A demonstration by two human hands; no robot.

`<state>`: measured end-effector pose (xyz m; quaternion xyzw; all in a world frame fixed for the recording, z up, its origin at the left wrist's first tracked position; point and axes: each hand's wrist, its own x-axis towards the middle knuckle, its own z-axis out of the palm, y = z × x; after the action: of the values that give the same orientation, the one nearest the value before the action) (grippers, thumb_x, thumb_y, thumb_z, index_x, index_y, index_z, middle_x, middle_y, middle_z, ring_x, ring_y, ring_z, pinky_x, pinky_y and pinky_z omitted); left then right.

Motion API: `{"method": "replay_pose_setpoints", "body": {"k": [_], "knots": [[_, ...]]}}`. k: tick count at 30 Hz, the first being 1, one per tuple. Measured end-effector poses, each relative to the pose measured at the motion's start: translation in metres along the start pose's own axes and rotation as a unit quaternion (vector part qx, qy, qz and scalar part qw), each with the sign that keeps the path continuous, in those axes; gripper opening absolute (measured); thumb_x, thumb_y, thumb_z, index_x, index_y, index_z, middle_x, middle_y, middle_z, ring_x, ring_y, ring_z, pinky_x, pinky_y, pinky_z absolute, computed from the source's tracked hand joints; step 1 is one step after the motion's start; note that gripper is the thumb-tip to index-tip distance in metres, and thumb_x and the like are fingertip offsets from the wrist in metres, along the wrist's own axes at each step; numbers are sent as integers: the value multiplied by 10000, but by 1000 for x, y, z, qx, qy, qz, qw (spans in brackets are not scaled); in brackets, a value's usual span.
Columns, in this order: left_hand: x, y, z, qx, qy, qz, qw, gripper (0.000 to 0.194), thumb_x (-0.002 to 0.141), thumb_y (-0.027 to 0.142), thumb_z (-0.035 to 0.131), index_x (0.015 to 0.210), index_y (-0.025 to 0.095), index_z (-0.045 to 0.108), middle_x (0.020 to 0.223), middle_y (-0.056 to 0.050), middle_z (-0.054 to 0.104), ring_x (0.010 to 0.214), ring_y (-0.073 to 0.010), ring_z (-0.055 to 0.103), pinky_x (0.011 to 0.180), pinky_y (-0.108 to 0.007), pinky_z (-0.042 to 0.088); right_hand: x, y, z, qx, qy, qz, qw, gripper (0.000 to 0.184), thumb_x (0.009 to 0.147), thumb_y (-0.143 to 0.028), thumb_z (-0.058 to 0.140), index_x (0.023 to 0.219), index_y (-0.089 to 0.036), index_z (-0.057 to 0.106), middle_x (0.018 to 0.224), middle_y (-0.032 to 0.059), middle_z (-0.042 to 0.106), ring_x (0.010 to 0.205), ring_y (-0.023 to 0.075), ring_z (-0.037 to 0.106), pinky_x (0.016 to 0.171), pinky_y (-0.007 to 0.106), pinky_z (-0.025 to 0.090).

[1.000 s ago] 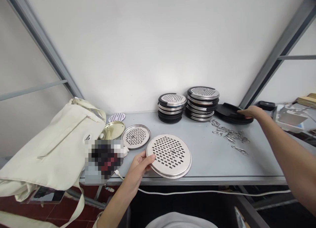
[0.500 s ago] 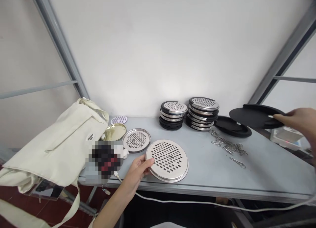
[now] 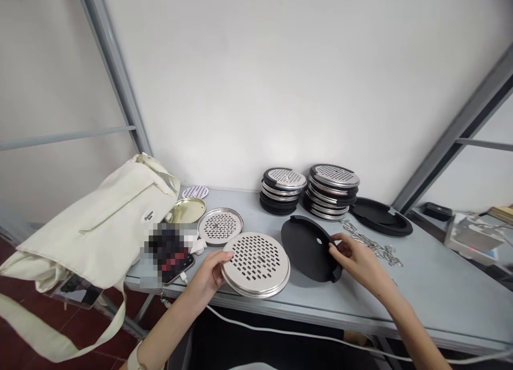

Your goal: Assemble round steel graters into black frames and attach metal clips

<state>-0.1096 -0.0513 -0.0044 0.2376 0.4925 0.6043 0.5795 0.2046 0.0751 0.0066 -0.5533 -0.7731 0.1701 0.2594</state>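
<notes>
My left hand (image 3: pixel 211 269) grips the left rim of a round silver lid with slotted holes (image 3: pixel 253 266), thumb on top, at the table's front edge. In my right hand (image 3: pixel 355 260) is a shallow black round tray (image 3: pixel 306 250), tilted and held by its right rim. A pale oval spot shows on the tray near my fingers. The lid and the tray are side by side, with a narrow gap between them. Just behind the lid lies another perforated lid (image 3: pixel 220 227), and past it a gold-coloured lid (image 3: pixel 186 211).
Two stacks of silver lids and black trays, a shorter stack (image 3: pixel 281 191) and a taller stack (image 3: pixel 332 193), stand near the wall. More black trays (image 3: pixel 380 217) and metal clips (image 3: pixel 372 246) lie to the right. A cream bag (image 3: pixel 100 226), a phone (image 3: pixel 178 268) and a white cable (image 3: pixel 280 332) are nearby.
My right hand has brought the black tray leftward and down, from the far right to beside the silver lid. My left hand still holds the lid. The view has shifted slightly.
</notes>
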Motion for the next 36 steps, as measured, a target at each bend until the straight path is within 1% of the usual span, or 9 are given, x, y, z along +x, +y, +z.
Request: {"method": "replay_pose_setpoints", "body": {"k": [10,15,17,21,25,28,32,34,36], "knots": [[6,-1,-3,-44,50,3,998,217,590,276,723,691,129,598,624,0,628,535,-101,553,471,-193,392,-4,6,19,27,-25,9,999,306,818,-443,430,902,-179,560,539,-27,504,515,160,487,516,262,331],[4,-3,4,55,-18,-13,998,316,630,363,742,686,142,523,484,74,471,352,-14,354,328,-140,158,-8,-12,31,71,-40,-9,997,276,852,-434,436,880,-195,570,542,-30,501,527,159,493,516,257,329],[3,-4,6,130,-45,-26,990,368,677,442,718,761,142,522,507,69,494,311,-5,326,296,-138,119,-11,-19,33,82,-31,-17,996,290,876,-454,417,857,-205,565,536,-30,505,528,162,498,521,259,332],[0,-12,12,229,-85,-12,970,602,694,518,704,1097,156,442,618,36,584,363,-84,522,274,-143,283,-18,-27,38,104,-19,-14,994,356,932,-491,326,837,-222,539,602,-3,589,567,181,549,555,275,361],[0,-22,16,236,-123,1,964,689,718,542,681,1186,186,320,713,5,613,505,-162,642,310,-181,428,-24,-30,45,117,-24,-37,992,351,957,-480,292,812,-236,498,646,2,613,595,189,572,575,281,373],[1,-22,15,261,-138,2,955,664,747,555,646,1189,189,312,714,7,609,484,-149,628,298,-166,407,-26,-31,48,115,-23,-48,992,334,964,-470,295,797,-240,472,612,-18,585,570,176,556,567,273,367],[-4,-12,6,370,-125,2,920,648,800,588,556,1238,173,317,606,44,574,293,-63,430,264,-139,248,-27,-32,48,105,-30,-54,992,334,964,-459,305,788,-235,481,614,-16,589,576,170,556,568,268,370],[-9,-5,2,407,-84,36,909,690,791,582,573,1287,193,294,638,46,576,323,-53,413,297,-146,252,-27,-32,46,104,-39,-55,992,331,963,-455,304,806,-235,495,642,-8,609,591,174,565,578,272,376],[-14,1,0,430,-87,61,897,767,746,549,646,1325,207,276,658,64,549,397,-64,437,369,-163,312,-27,-31,46,102,-44,-54,992,329,964,-453,298,815,-237,496,655,-5,615,599,179,570,586,278,379]]}}
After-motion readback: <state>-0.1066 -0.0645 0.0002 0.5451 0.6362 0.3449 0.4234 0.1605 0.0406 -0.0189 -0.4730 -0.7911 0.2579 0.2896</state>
